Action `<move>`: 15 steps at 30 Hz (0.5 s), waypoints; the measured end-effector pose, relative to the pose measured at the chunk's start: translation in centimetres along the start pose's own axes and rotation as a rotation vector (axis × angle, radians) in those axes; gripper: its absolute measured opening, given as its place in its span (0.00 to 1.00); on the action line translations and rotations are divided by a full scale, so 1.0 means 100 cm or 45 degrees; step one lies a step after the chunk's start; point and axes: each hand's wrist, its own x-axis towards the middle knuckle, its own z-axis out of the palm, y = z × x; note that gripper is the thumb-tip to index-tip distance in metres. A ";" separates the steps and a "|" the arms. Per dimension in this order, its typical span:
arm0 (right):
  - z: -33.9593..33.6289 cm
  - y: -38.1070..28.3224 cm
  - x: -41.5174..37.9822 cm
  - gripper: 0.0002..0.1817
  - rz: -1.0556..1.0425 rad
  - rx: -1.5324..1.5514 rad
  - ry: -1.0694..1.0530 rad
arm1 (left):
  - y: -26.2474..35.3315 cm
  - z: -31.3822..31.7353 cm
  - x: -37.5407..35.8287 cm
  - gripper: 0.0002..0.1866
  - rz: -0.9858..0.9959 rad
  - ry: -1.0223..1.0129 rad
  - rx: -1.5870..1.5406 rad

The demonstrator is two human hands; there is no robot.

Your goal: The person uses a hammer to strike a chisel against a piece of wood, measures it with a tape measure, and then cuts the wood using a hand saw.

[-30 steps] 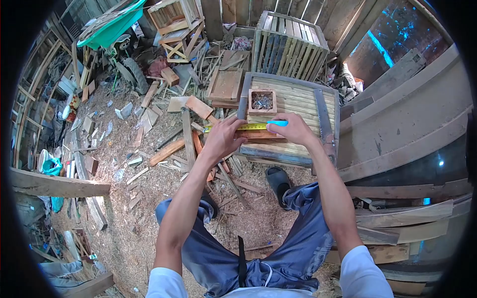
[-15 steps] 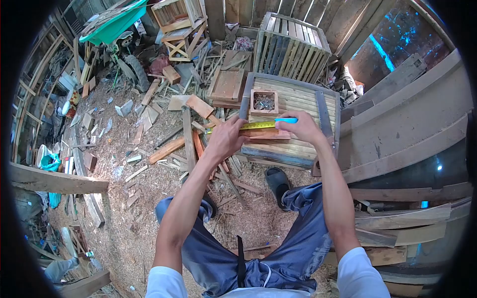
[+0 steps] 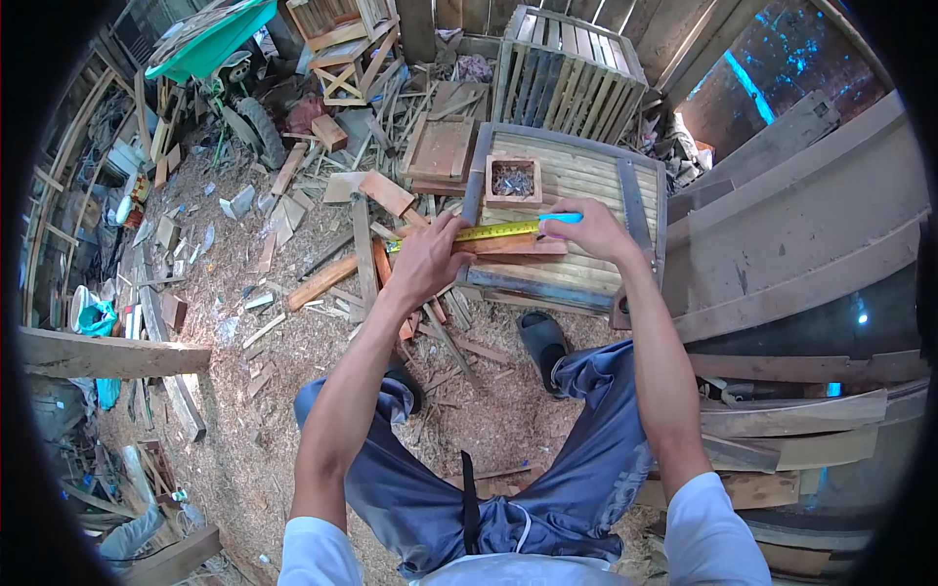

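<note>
A yellow tape measure [image 3: 498, 230] lies stretched along a reddish wooden board [image 3: 518, 247] on the slatted crate top [image 3: 586, 195]. My left hand [image 3: 427, 260] is closed around the board's left end and presses the tape there. In my right hand [image 3: 589, 230] is the blue tape case [image 3: 560, 218], with a thin dark tip showing under the fingers at the board. Just behind the tape stands a small square wooden box [image 3: 514, 183] holding small metal pieces, probably nails.
Another slatted crate [image 3: 572, 78] stands behind. Wood offcuts [image 3: 388, 192] litter the floor on the left, with a long post [image 3: 117, 354] at far left. A large curved panel [image 3: 791, 225] fills the right side. My sandalled foot [image 3: 543, 342] is near the crate.
The view has shifted slightly. My right hand has turned over the tape case and its fingers now point down toward the board; a dark tip shows there. My left hand stays at the left end.
</note>
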 end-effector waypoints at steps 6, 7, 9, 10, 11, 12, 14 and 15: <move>0.000 -0.020 -0.007 0.23 0.144 0.102 -0.133 | 0.005 0.006 -0.001 0.24 -0.033 -0.047 -0.004; 0.000 -0.019 -0.006 0.24 0.137 0.119 -0.133 | 0.006 0.005 0.000 0.24 -0.038 -0.044 -0.007; 0.000 -0.015 -0.005 0.24 0.125 0.154 -0.139 | 0.006 0.005 0.000 0.22 0.002 -0.025 0.003; 0.000 -0.014 -0.005 0.24 0.113 0.104 -0.129 | 0.006 0.005 0.001 0.21 0.022 -0.014 0.008; 0.000 -0.012 -0.004 0.24 0.102 0.055 -0.121 | 0.005 0.006 0.001 0.21 0.025 -0.029 0.014; 0.001 -0.011 -0.004 0.24 0.090 0.005 -0.115 | 0.006 0.006 0.000 0.21 0.026 -0.044 0.019; 0.001 -0.010 -0.003 0.24 0.098 -0.067 -0.150 | 0.006 0.007 0.000 0.22 0.015 -0.069 0.018; 0.001 -0.008 -0.003 0.24 0.103 -0.101 -0.165 | 0.007 0.007 0.000 0.22 0.005 -0.083 0.012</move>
